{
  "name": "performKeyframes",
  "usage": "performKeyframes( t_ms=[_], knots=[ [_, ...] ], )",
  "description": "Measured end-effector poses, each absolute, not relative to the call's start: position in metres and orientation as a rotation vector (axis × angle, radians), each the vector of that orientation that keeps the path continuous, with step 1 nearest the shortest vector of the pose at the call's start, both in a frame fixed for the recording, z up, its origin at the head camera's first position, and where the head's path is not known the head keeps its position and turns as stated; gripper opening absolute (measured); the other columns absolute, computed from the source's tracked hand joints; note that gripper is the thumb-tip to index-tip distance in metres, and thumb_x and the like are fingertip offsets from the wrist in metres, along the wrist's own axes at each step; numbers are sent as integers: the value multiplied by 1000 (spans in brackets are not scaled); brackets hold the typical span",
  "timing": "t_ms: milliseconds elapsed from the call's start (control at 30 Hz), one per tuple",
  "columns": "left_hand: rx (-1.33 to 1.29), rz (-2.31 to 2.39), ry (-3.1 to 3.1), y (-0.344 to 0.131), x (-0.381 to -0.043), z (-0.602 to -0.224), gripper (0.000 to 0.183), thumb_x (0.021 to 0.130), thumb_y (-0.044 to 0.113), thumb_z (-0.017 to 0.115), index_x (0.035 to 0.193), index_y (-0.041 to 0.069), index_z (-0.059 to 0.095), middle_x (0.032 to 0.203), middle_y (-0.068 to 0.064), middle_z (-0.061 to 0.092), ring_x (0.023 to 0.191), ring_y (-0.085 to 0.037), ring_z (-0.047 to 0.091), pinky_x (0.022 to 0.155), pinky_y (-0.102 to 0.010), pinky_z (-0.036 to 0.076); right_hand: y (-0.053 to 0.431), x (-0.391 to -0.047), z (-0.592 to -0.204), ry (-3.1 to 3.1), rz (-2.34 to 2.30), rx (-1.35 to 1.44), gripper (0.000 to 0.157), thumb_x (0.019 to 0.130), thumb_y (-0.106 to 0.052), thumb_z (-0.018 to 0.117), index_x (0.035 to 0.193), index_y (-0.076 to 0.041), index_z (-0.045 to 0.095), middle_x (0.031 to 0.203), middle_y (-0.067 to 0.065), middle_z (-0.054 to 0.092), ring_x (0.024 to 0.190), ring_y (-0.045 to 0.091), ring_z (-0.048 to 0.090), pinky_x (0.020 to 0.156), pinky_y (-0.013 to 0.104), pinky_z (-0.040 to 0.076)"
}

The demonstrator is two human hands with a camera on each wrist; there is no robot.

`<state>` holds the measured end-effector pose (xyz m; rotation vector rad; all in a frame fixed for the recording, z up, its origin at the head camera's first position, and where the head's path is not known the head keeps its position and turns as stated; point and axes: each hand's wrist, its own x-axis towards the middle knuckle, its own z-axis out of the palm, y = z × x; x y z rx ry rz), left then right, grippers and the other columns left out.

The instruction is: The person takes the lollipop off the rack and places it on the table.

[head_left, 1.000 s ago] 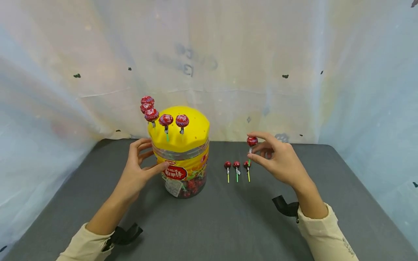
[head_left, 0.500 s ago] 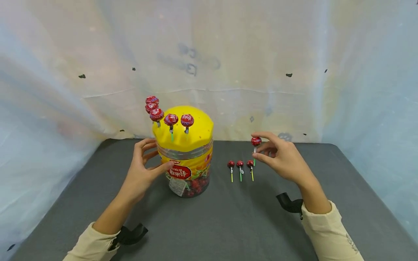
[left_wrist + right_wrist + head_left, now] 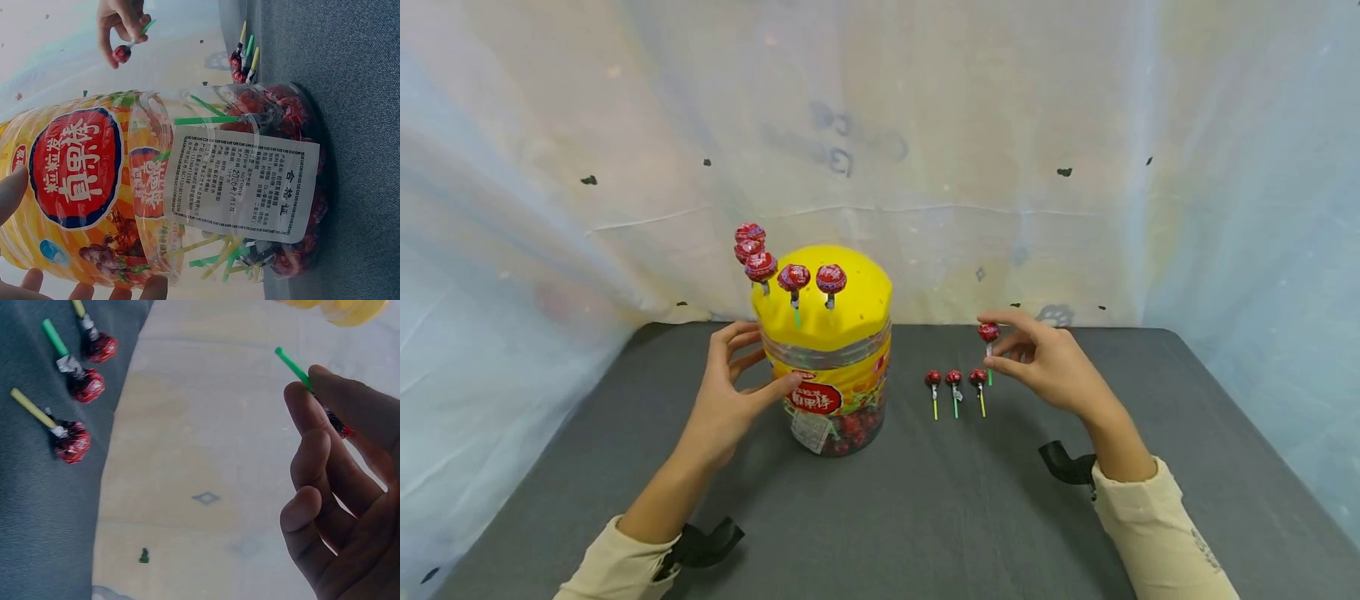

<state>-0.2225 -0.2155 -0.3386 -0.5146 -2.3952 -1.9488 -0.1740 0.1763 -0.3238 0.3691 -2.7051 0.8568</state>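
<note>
A clear plastic candy jar [image 3: 838, 358] with a yellow lid [image 3: 857, 292] stands upright on the table. Several red-wrapped lollipops [image 3: 831, 279] stick up from the lid along its left and front side. My left hand [image 3: 733, 400] holds the jar from the left, thumb on the front label [image 3: 75, 169] and the other fingers round the far side. To the right, my right hand [image 3: 1048, 362] pinches a lollipop [image 3: 988, 332] by its upper stick, candy up, above the table. Its green stick [image 3: 292, 367] pokes out past the thumb and fingers in the right wrist view.
Three lollipops [image 3: 954, 379] lie in a row on the grey table [image 3: 880, 517], between the jar and my right hand, sticks toward me. More lollipops [image 3: 294, 250] fill the jar's bottom. A pale curtain [image 3: 925, 167] hangs behind the table.
The head view has shifted a little, so everything sits slightly further right. My right hand has lowered the lollipop slightly. The left hand keeps its hold on the jar.
</note>
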Motion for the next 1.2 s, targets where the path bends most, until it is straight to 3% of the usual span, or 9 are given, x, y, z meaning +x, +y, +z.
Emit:
performKeyframes(
  t_ms=[400, 833, 1200],
  knots=[
    [-527, -1918, -2405, -211, -224, -340, 79, 90, 18, 75, 148, 19, 22, 150, -10, 30, 140, -33, 34, 103, -60, 46, 190, -184, -346, -2797, 864, 280, 56, 91, -19, 74, 141, -25, 53, 95, -4, 74, 82, 12, 66, 69, 31, 52],
    [-529, -1890, -2397, -216, -221, -341, 78, 91, 18, 74, 149, 20, 21, 148, -1, 28, 138, -31, 34, 97, -45, 47, 199, -199, -365, -2872, 874, 252, 55, 89, -20, 75, 141, -22, 54, 97, -2, 75, 84, 13, 66, 70, 32, 50],
    [-532, -1924, -2370, -214, -221, -342, 76, 91, 15, 73, 148, 20, 22, 145, -2, 28, 138, -31, 33, 101, -55, 44, 207, -205, -376, -2929, 868, 201, 54, 90, -21, 75, 140, -19, 55, 95, -2, 74, 82, 12, 66, 67, 31, 49]
  ],
)
